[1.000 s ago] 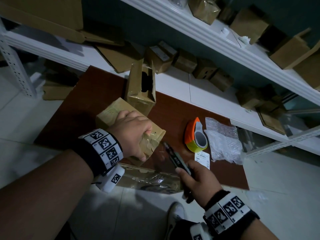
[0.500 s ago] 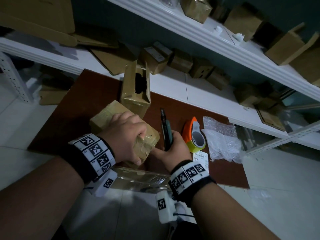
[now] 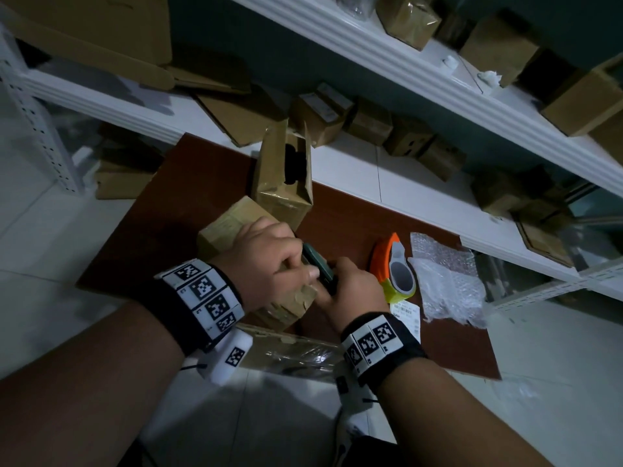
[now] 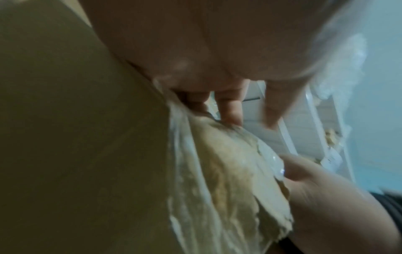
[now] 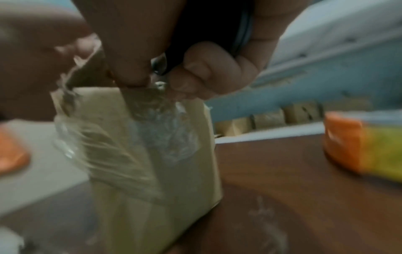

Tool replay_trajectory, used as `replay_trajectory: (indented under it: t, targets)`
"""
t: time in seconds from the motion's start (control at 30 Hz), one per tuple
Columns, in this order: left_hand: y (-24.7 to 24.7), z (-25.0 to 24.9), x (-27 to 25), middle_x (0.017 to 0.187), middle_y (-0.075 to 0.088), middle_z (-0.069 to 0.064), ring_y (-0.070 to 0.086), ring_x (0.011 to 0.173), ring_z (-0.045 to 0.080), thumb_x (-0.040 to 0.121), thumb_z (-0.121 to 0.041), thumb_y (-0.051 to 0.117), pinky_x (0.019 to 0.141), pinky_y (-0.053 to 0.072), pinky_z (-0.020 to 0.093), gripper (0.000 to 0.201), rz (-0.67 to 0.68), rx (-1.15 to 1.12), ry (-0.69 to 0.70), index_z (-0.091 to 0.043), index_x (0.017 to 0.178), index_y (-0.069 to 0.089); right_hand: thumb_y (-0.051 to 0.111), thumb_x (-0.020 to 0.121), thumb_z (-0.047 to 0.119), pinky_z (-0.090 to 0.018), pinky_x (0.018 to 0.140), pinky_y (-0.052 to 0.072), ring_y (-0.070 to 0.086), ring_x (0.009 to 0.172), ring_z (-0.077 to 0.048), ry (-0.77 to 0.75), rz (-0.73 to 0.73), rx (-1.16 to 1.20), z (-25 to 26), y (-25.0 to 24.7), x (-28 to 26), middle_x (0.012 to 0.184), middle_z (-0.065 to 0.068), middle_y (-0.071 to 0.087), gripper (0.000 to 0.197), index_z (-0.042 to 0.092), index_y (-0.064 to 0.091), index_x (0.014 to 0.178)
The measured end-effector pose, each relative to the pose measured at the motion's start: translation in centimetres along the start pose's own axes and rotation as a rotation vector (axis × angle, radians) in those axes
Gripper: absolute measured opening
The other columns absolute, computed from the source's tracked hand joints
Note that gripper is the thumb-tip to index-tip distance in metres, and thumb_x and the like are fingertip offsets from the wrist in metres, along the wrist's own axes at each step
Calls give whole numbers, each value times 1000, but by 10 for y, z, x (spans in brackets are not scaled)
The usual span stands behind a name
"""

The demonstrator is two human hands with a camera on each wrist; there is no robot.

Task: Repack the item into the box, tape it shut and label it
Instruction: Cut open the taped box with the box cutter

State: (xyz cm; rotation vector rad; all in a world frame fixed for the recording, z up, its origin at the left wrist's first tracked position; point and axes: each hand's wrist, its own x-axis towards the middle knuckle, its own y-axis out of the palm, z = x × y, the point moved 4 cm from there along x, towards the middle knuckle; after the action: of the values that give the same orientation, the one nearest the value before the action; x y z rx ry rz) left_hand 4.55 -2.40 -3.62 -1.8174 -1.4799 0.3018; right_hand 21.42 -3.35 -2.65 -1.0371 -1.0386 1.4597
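A taped cardboard box (image 3: 229,227) lies on the brown board (image 3: 354,214). My left hand (image 3: 269,261) grips its near end from above, fingers curled over the crumpled tape (image 4: 217,171). My right hand (image 3: 350,288) holds a dark green utility knife (image 3: 315,264), its tip against the box's taped end beside the left fingers. In the right wrist view the knife (image 5: 195,56) sits in my fist above the box (image 5: 152,163). An orange tape dispenser (image 3: 392,267) and a white label (image 3: 406,315) lie to the right.
An opened box (image 3: 281,176) stands upright behind the taped one. Bubble wrap (image 3: 448,281) lies right of the dispenser. A flat clear-wrapped carton (image 3: 296,352) overhangs the board's near edge. White shelves (image 3: 371,62) hold several boxes behind.
My right hand carried the knife from the near edge up to the box's taped end, next to my left hand. The left hand kept its hold on the box.
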Motion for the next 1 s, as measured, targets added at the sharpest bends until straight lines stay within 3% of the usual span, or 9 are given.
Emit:
replay_trajectory:
  t: [0.1, 0.33, 0.47, 0.6, 0.7, 0.77, 0.83, 0.93, 1.0]
  targets:
    - [5, 3, 4, 72, 46, -14, 44, 85, 13, 79, -46, 55, 86, 42, 41, 31, -44, 30, -10, -27, 57, 45, 58, 91, 53, -37, 71, 51, 65, 90, -32, -35, 1, -65, 0, 0, 2, 96, -10, 69, 47, 16, 56, 118]
    - [11, -3, -5, 75, 52, -9, 50, 87, 18, 79, -37, 65, 83, 41, 39, 26, -266, 179, 43, -20, 60, 64, 57, 91, 55, -41, 69, 55, 67, 86, -32, -13, -55, 1, -6, 8, 3, 94, -11, 69, 49, 13, 56, 116]
    - [8, -5, -7, 79, 54, -8, 52, 83, 17, 77, -33, 73, 82, 40, 37, 20, -310, 121, 67, -19, 67, 65, 66, 87, 52, -33, 79, 55, 67, 95, -19, 38, -19, 193, -13, 9, 2, 107, -1, 70, 52, 17, 54, 125]
    - [3, 0, 1, 81, 53, -3, 50, 79, 17, 86, -32, 62, 73, 48, 39, 23, -257, 61, -28, -17, 68, 59, 62, 90, 53, -26, 87, 52, 62, 97, -3, 127, -68, 437, -31, 11, -13, 109, 16, 64, 51, 27, 50, 132]
    - [5, -1, 4, 79, 55, -2, 50, 83, 20, 88, -33, 57, 78, 46, 40, 33, -184, 135, -14, -13, 62, 61, 46, 95, 53, -29, 74, 50, 60, 79, 4, 103, -123, 518, -45, 6, -29, 89, 14, 67, 38, 24, 64, 112]
    - [4, -3, 6, 78, 55, -4, 51, 82, 19, 87, -31, 57, 85, 46, 44, 27, -154, 144, -17, -16, 65, 61, 38, 94, 56, -39, 68, 49, 58, 69, -9, 78, -139, 502, -53, 4, -39, 74, -3, 66, 47, 18, 65, 90]
    - [-5, -8, 8, 79, 56, -8, 52, 83, 16, 83, -31, 58, 99, 42, 47, 13, -196, 164, -42, -22, 73, 59, 41, 95, 59, -43, 66, 50, 57, 64, -18, 114, -154, 538, -62, 4, -47, 71, -10, 64, 50, 17, 65, 86]
    - [-30, -2, 8, 98, 60, -7, 54, 100, 16, 80, -29, 62, 112, 29, 50, 11, -329, 263, -175, -28, 91, 60, 44, 87, 73, -39, 60, 43, 51, 58, -21, 214, -178, 689, -74, 7, -51, 61, -1, 55, 56, 20, 63, 81]
    - [-43, 18, 7, 121, 57, -2, 50, 119, 22, 80, -29, 64, 113, 28, 53, 23, -282, 290, -326, -33, 102, 65, 44, 84, 74, -35, 61, 38, 49, 56, -19, 295, -163, 805, -77, 12, -49, 55, 7, 52, 56, 22, 64, 78]
